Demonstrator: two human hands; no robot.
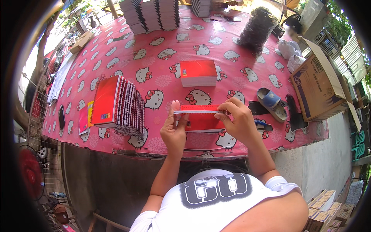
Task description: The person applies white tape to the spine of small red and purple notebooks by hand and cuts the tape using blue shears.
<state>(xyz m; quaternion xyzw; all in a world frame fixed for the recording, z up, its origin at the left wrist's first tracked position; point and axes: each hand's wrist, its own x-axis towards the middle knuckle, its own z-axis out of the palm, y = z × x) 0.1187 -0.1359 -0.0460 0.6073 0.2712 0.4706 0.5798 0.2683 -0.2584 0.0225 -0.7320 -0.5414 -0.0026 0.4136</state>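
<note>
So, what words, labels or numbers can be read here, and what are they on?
I'll leave wording uncopied; here is where print stands:
White shirt: large dark characters, clear.
Left red notebook stack: small multicoloured lettering on cover.
Middle red notebook stack: similar small label, blurry.
Cardboard box: dark print, partly blurred.
Lower-right cartons: too small to read.

left hand: is pinching, thumb opposing raised fingers | right hand: is pinching between thumb and curled fingers | left forearm: is slanting inward | right forearm: is slanting inward, mirroring it
</note>
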